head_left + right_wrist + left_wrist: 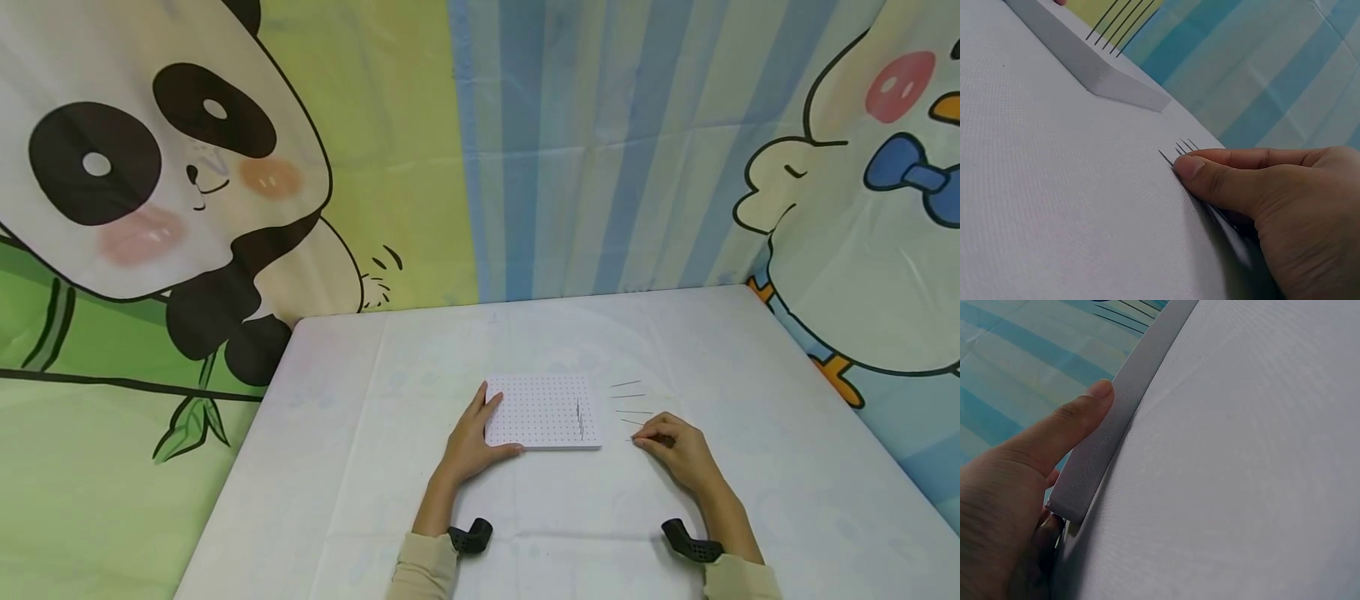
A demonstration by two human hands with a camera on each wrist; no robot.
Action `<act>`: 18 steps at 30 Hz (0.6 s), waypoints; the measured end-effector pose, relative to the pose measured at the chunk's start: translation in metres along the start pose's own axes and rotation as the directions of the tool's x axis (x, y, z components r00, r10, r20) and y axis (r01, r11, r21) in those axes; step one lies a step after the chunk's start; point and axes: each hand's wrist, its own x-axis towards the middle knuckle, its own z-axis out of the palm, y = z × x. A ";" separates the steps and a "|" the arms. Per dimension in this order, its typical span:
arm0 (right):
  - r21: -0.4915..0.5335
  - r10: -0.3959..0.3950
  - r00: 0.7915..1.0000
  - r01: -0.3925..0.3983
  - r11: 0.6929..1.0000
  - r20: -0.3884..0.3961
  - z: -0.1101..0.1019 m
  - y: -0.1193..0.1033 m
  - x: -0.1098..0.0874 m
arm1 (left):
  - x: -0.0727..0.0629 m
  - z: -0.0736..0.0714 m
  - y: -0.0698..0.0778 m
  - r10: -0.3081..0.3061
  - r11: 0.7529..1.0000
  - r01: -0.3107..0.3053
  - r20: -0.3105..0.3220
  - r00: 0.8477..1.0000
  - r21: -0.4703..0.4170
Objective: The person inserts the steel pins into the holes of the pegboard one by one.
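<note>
A white board with rows of small holes (536,408) lies flat on the table. Several thin dark pins (580,421) stand upright in it near its right side. My left hand (472,437) holds the board at its left end, the thumb along the front edge (1110,425) and the fingers by the left side. To the right of the board, my right hand (678,450) pinches a thin pin (1166,159) between thumb and index finger, low over the table. Its far end is hidden under the hand. More loose pins (628,397) lie in a loose column just beyond that hand.
The table (405,367) is covered with a white cloth. Behind it hangs a striped curtain (600,167), with a printed panda (292,258) at left and a white bird (862,275) at right. A black wrist camera (471,537) sits on each forearm.
</note>
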 end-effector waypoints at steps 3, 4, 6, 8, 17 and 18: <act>-0.002 -0.002 1.000 0.002 1.000 0.000 0.001 0.000 0.000 | 0.000 0.000 0.000 0.001 1.000 -0.001 -0.002 1.000 -0.001; -0.003 -0.004 1.000 0.004 1.000 0.000 0.001 0.000 0.000 | 0.000 0.000 0.000 0.002 1.000 -0.002 -0.003 1.000 0.000; -0.006 -0.007 1.000 0.007 1.000 -0.002 0.001 0.000 0.001 | 0.000 0.000 0.000 0.002 1.000 -0.002 -0.003 1.000 0.002; -0.006 -0.003 1.000 0.003 1.000 0.000 0.001 0.000 0.001 | -0.001 0.000 0.000 0.006 1.000 -0.006 -0.005 1.000 0.001; 0.013 0.062 0.998 -0.062 0.998 -0.019 -0.001 0.001 -0.001 | -0.001 0.001 -0.001 0.018 1.000 -0.019 -0.009 1.000 -0.003; 0.023 0.064 0.998 -0.063 0.998 -0.027 -0.001 0.000 -0.001 | -0.001 0.001 -0.001 0.020 1.000 -0.020 -0.012 1.000 -0.007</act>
